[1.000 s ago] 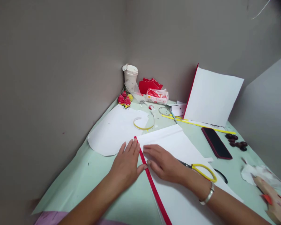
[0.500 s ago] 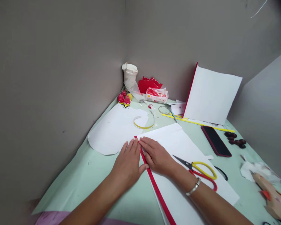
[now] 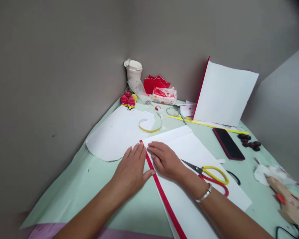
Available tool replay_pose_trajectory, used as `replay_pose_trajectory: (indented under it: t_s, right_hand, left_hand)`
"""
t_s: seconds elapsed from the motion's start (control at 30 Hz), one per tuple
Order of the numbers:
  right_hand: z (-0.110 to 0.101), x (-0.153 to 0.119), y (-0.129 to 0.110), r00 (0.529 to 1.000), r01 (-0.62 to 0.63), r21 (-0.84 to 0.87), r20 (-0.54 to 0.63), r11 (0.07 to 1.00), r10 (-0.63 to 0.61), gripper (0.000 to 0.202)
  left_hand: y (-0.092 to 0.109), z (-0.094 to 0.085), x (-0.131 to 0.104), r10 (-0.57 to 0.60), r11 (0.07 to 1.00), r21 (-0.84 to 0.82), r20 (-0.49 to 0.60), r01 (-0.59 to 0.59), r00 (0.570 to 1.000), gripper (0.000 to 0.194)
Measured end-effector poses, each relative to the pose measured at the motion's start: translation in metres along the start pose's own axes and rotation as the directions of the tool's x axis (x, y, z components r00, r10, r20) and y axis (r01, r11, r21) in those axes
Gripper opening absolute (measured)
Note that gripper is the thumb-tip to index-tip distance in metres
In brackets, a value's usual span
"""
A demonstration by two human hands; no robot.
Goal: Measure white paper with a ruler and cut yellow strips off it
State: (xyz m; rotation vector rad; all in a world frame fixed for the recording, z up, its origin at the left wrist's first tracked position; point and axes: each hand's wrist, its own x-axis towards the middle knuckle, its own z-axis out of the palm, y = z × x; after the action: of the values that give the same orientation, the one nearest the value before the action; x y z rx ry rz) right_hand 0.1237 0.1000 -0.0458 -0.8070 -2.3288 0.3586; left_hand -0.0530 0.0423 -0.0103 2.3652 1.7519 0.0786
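Note:
A long red strip runs along the left edge of a large white sheet. My left hand lies flat at the strip's upper part, fingers stretched toward its top end and thumb resting across it. Just right of the strip, my right hand rests on the white sheet with its fingers bent slightly and nothing visible in them; a silver bracelet is on that wrist. Scissors with one yellow and one red handle lie on the sheet beside my right forearm. Beyond my hands is a curled yellow-edged strip.
A rounded white sheet lies at left. Farther back are a white cup, red-and-yellow ornaments and a tissue pack. A red-edged white panel stands at right, near a phone and dark beads.
The view has shifted slightly. My right hand has drawn a little away from the red strip, while my left hand stays on it.

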Motion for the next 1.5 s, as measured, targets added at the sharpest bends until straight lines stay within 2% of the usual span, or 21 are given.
replay_pose_trajectory:
  t_s: [0.17, 0.3, 0.57, 0.93, 1.27, 1.5]
  right_hand:
    - [0.003, -0.001, 0.002, 1.0, 0.019, -0.011, -0.007, 1.0, -0.019, 0.043]
    - [-0.003, -0.001, 0.0, 0.999, 0.043, 0.022, -0.016, 0.999, -0.042, 0.038]
    - [-0.013, 0.001, -0.008, 0.993, 0.099, 0.105, 0.046, 0.99, -0.104, 0.034]
    - [-0.009, -0.001, -0.005, 0.993, 0.091, 0.142, 0.058, 0.986, -0.1, 0.036]
    - [-0.017, -0.001, -0.005, 0.989, 0.096, 0.173, 0.097, 0.98, -0.114, 0.039]
    - [-0.019, -0.001, -0.004, 0.987, 0.091, 0.191, 0.113, 0.977, -0.115, 0.039]
  left_hand:
    - [0.0, 0.0, 0.0, -0.008, 1.0, -0.001, -0.003, 0.008, 1.0, 0.073]
    - [0.0, -0.001, 0.0, -0.008, 1.0, 0.0, -0.003, 0.008, 1.0, 0.072]
    - [0.0, 0.001, 0.0, -0.017, 0.999, 0.038, 0.018, 0.016, 1.0, 0.075]
    - [0.0, 0.002, 0.0, -0.02, 1.0, 0.017, 0.013, 0.019, 1.0, 0.075]
    - [-0.001, 0.003, -0.001, 0.0, 1.0, 0.025, -0.023, 0.001, 1.0, 0.074]
    - [-0.001, 0.004, -0.001, -0.001, 0.999, 0.038, -0.004, 0.001, 1.0, 0.074]
